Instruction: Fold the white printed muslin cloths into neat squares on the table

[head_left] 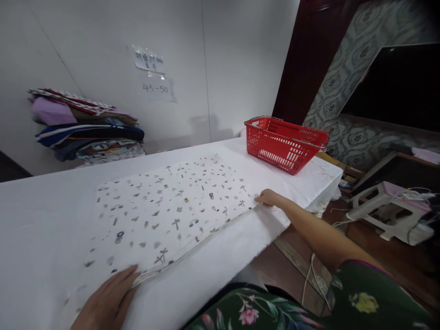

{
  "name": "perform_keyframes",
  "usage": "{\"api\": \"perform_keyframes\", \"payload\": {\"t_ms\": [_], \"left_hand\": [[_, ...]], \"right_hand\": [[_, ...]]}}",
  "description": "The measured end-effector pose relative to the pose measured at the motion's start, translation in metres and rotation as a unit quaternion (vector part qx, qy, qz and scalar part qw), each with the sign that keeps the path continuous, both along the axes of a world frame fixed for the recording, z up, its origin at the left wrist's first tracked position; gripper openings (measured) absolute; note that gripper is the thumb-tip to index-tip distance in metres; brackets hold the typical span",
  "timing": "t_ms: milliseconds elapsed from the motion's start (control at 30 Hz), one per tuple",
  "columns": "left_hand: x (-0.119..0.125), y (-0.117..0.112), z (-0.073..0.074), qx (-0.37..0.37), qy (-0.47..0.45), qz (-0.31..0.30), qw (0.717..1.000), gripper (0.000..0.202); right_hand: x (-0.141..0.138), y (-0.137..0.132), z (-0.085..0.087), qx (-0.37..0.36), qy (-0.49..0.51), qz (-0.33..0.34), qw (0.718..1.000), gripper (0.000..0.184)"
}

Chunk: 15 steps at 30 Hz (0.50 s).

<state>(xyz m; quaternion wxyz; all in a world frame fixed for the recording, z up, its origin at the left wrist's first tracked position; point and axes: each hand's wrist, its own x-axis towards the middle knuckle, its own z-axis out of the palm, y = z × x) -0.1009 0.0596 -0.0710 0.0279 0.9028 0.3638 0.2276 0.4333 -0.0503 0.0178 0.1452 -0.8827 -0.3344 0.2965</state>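
Note:
A white cloth (165,215) printed with small grey and olive motifs lies spread nearly flat on the white-covered table (213,270). Its near edge shows several layers, lifted slightly and running taut between my two hands. At the near left corner, my left hand (108,298) has its fingers over the cloth and its thumb by the edge, closed on it. The near right corner is pinched by my right hand (270,198), fingers and thumb together.
A red plastic basket (282,146) stands at the table's far right. Folded fabrics (89,128) are stacked at the back left against the white wall (240,55). Beyond the table's right end, a white stool (388,206) stands on the floor near loose cables (309,279).

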Motion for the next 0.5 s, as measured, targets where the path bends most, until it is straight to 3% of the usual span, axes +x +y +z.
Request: {"api": "perform_keyframes", "payload": {"t_ms": [167, 333, 500], "left_hand": [[-0.001, -0.002, 0.001, 0.016, 0.061, -0.013, 0.998, 0.035], [-0.001, -0.005, 0.007, 0.010, 0.080, -0.003, 0.997, 0.035], [0.017, -0.016, 0.032, 0.035, 0.084, 0.000, 0.996, 0.038]], "right_hand": [[-0.004, 0.006, 0.002, 0.006, 0.009, -0.008, 1.000, 0.016], [0.002, -0.001, 0.004, 0.036, 0.114, -0.031, 0.992, 0.014], [0.007, -0.009, -0.002, 0.061, 0.173, -0.051, 0.982, 0.019]]}}
